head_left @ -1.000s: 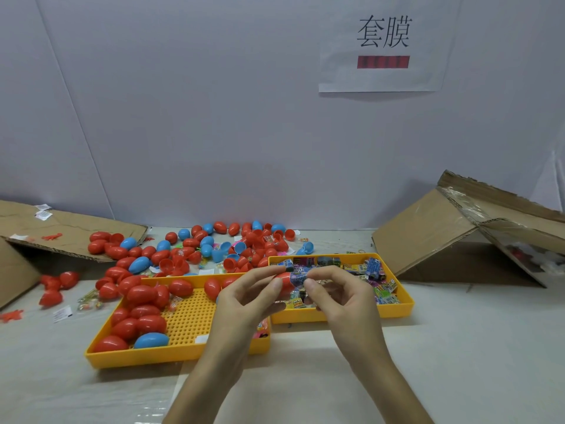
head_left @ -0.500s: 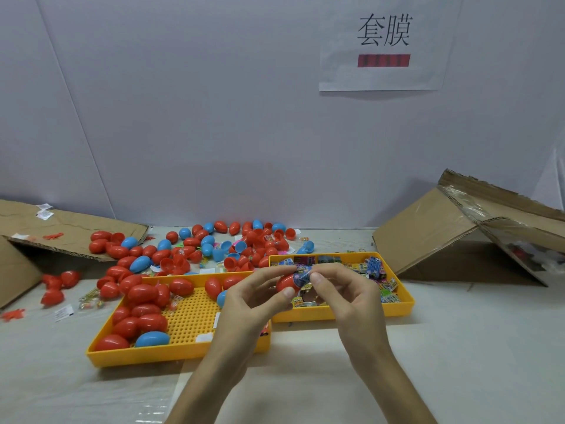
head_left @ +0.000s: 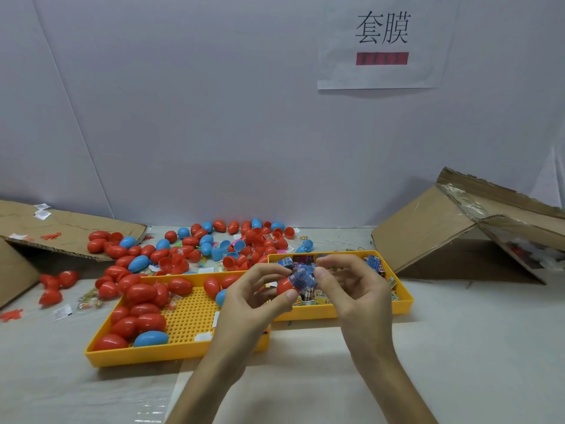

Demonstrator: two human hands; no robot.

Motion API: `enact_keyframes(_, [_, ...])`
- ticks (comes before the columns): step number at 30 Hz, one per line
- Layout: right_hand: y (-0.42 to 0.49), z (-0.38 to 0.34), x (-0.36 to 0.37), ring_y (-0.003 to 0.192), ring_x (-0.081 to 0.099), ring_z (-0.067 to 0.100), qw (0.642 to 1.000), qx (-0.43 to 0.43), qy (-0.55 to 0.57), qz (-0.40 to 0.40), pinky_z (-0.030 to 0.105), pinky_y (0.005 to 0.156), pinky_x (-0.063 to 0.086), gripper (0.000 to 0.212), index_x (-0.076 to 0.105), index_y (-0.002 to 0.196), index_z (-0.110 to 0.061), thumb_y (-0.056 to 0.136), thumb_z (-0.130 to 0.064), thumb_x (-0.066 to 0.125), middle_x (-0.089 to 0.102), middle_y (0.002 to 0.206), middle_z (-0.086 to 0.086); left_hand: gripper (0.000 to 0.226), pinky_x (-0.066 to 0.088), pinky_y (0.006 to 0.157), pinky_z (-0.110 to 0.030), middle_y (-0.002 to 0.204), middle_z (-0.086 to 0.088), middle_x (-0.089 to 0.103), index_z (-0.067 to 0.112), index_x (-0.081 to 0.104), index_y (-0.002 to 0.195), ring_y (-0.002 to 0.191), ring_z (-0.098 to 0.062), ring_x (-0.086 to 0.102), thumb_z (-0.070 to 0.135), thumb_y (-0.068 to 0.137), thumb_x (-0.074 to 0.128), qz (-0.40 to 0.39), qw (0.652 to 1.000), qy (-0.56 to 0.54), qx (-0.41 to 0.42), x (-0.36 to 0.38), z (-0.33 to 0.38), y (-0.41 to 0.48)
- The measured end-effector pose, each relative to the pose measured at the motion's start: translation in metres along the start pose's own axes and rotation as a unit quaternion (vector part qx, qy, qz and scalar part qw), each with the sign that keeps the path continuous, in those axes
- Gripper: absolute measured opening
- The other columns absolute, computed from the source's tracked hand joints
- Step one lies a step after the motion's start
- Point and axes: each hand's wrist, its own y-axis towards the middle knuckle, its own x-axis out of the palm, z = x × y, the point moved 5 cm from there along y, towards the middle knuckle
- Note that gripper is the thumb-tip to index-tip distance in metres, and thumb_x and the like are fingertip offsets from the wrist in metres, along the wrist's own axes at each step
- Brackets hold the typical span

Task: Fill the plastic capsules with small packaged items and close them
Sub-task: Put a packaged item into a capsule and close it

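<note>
The left hand [head_left: 253, 301] pinches a red plastic capsule half [head_left: 285, 286] between thumb and curled fingers, holding it in the air over the middle of the table. A small blue-and-purple printed packet [head_left: 302, 276] sits in the mouth of the capsule half and stands well above its rim. The right hand [head_left: 357, 296] closes thumb and fingertips on the packet from the right.

The packet looks bulky for the shell. If it goes in crooked or stays proud, the closing half will likely not snap on, or a wrapper corner may catch in the seam. The shell is smooth and rounded, so a hard push from the right could pop it out of the left fingers and send it rolling among the others. No matching half shows in either hand.

The pale table top [head_left: 458, 347] carries these things, from left to right:
- a flattened brown cardboard flap [head_left: 61, 234]
- a loose scatter of red and blue plastic egg capsules [head_left: 195, 243] at the far side
- a yellow perforated plastic tray [head_left: 171, 356] holding closed capsules
- a second yellow plastic tray [head_left: 403, 301] holding printed packets
- a tipped brown cardboard box [head_left: 443, 234]

Behind stands a plain grey-white wall [head_left: 183, 117]. High on its right is a white paper sign [head_left: 382, 75] with two black characters and a red bar.
</note>
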Motion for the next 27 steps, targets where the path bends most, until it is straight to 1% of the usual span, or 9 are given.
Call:
enact_keyframes(2, [0.0017,0.0003,0.0005,0.085,0.070,0.014,1.000,0.006,-0.003,-0.009,0.025,0.072,0.058,0.013,0.075,0.095,-0.025,0.090,-0.013,0.073,0.074,0.093,-0.006,0.027,0.058,0.070,-0.020,0.104,0.015,0.073,0.037,0.074,0.094,0.097,-0.007,0.071,0.031,0.069,0.083,0.000,1.000,0.015,0.008,0.0005,0.0008,-0.0010])
enact_keyframes(4, [0.0024,-0.0002,0.0040,0.089,0.070,0.013,0.999,0.007,-0.019,-0.039,0.023,0.074,0.056,0.014,0.076,0.096,-0.026,0.091,-0.014,0.071,0.074,0.096,-0.007,0.026,0.055,0.069,-0.015,0.101,0.015,0.074,0.037,0.073,0.093,0.096,-0.003,0.070,0.024,0.073,0.085,-0.002,0.999,0.030,0.023,0.0019,0.0021,-0.0017])
enact_keyframes(6, [0.0019,0.0011,0.0072,0.088,0.069,0.013,0.997,0.008,-0.047,-0.064,0.024,0.073,0.055,0.015,0.076,0.093,-0.028,0.090,-0.014,0.073,0.073,0.093,-0.009,0.031,0.054,0.069,-0.012,0.099,0.013,0.075,0.037,0.073,0.092,0.096,-0.003,0.070,0.012,0.077,0.085,0.001,0.998,0.043,0.039,0.0019,0.0039,-0.0017])
enact_keyframes(8, [0.0011,0.0035,0.0078,0.083,0.069,0.013,0.996,0.012,-0.063,-0.068,0.023,0.069,0.054,0.015,0.076,0.090,-0.029,0.090,-0.013,0.073,0.073,0.087,-0.010,0.035,0.054,0.071,-0.012,0.099,0.011,0.075,0.037,0.073,0.092,0.098,-0.005,0.070,0.007,0.077,0.084,0.011,0.997,0.051,0.052,0.0004,0.0056,-0.0012])
enact_keyframes(10, [0.0008,0.0051,0.0075,0.081,0.068,0.011,0.996,0.014,-0.065,-0.064,0.019,0.068,0.052,0.014,0.075,0.090,-0.029,0.091,-0.015,0.072,0.072,0.084,-0.011,0.036,0.055,0.071,-0.013,0.099,0.010,0.075,0.038,0.073,0.092,0.099,-0.006,0.070,0.007,0.077,0.084,0.019,0.997,0.053,0.058,-0.0012,0.0069,-0.0009])
enact_keyframes(14, [-0.0005,0.0047,0.0095,0.081,0.070,0.012,0.995,0.016,-0.063,-0.075,0.021,0.068,0.055,0.008,0.075,0.095,-0.028,0.089,-0.022,0.074,0.074,0.089,-0.011,0.038,0.056,0.072,-0.016,0.100,0.012,0.075,0.041,0.073,0.095,0.100,-0.007,0.070,0.009,0.077,0.085,0.022,0.996,0.062,0.060,-0.0016,0.0073,-0.0005])
enact_keyframes(19, [0.0008,0.0069,0.0069,0.081,0.069,0.015,0.995,0.012,-0.082,-0.059,0.024,0.068,0.054,0.015,0.074,0.086,-0.028,0.087,-0.013,0.077,0.073,0.085,-0.009,0.042,0.057,0.075,-0.019,0.099,0.011,0.076,0.042,0.070,0.098,0.099,-0.008,0.071,0.009,0.076,0.086,0.027,0.994,0.079,0.068,-0.0019,0.0084,-0.0009])
enact_keyframes(24, [0.0012,0.0059,0.0046,0.085,0.071,0.016,0.996,0.010,-0.068,-0.050,0.035,0.075,0.058,0.012,0.074,0.086,-0.023,0.089,-0.012,0.075,0.073,0.085,-0.007,0.037,0.057,0.079,-0.020,0.097,0.012,0.076,0.040,0.072,0.096,0.099,-0.007,0.071,0.012,0.076,0.085,0.026,0.994,0.081,0.071,-0.0016,0.0094,-0.0011])
enact_keyframes(27, [0.0011,0.0050,0.0048,0.083,0.070,0.015,0.996,0.009,-0.070,-0.047,0.032,0.074,0.058,0.011,0.073,0.087,-0.024,0.090,-0.013,0.073,0.073,0.084,-0.008,0.032,0.056,0.077,-0.017,0.098,0.011,0.076,0.035,0.074,0.097,0.099,-0.007,0.071,0.014,0.075,0.086,0.022,0.995,0.070,0.067,-0.0016,0.0088,-0.0010])
